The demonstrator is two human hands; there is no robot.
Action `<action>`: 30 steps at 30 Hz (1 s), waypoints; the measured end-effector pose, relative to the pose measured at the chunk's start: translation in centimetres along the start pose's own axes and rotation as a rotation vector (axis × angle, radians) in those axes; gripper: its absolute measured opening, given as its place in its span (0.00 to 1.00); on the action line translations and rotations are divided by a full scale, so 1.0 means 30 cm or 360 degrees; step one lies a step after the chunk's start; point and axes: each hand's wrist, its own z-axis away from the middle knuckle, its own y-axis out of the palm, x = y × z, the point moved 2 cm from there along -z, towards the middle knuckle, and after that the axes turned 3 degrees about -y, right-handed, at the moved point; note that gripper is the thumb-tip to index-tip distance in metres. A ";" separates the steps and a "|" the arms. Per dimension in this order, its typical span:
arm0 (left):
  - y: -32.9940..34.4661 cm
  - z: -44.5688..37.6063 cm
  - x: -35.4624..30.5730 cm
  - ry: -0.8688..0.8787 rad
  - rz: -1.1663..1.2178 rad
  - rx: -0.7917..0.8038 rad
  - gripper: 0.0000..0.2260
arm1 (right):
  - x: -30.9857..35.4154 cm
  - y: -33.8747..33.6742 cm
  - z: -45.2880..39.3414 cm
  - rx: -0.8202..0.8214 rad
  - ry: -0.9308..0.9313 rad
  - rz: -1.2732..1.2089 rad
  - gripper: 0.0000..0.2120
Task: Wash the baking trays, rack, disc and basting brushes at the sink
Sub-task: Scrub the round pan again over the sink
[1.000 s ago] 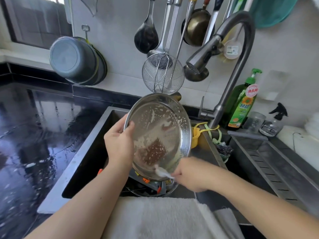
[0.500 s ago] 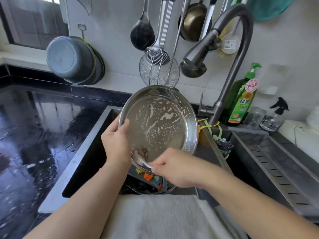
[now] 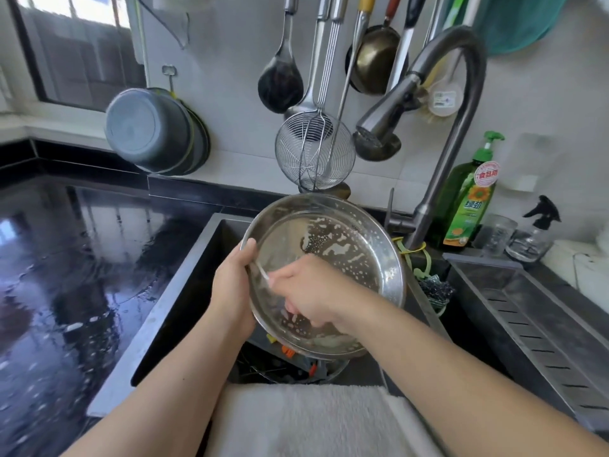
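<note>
Over sink (image 3: pixel 197 268): left hand (image 3: pixel 232 291) holds rim of round tray (image 3: pixel 346 255), tilted, sudsy. Right hand (image 3: pixel 309 291), grip closed on pale scrubber (image 3: pixel 262 273), works inside face. Best: steady rim, overlapping circles, cover remaining soap-flecked upper area.

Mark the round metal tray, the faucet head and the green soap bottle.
round metal tray (image 3: pixel 349 255): head view, sudsy inner base.
faucet head (image 3: pixel 384 117): head view, side of sprayer.
green soap bottle (image 3: pixel 468 206): head view, front label.
</note>
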 end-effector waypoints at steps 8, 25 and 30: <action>0.052 0.030 0.003 -0.0136 -0.0075 0.0400 0.33 | -0.068 -0.046 -0.040 -0.0237 0.0090 -0.0313 0.14; 0.039 0.008 0.011 -0.0235 -0.0098 0.0432 0.31 | -0.137 -0.110 -0.071 -0.0589 -0.0321 0.0950 0.21; 0.011 0.000 0.024 -0.0278 -0.0171 0.0344 0.21 | -0.136 -0.037 -0.014 -0.0430 -0.0501 0.0895 0.19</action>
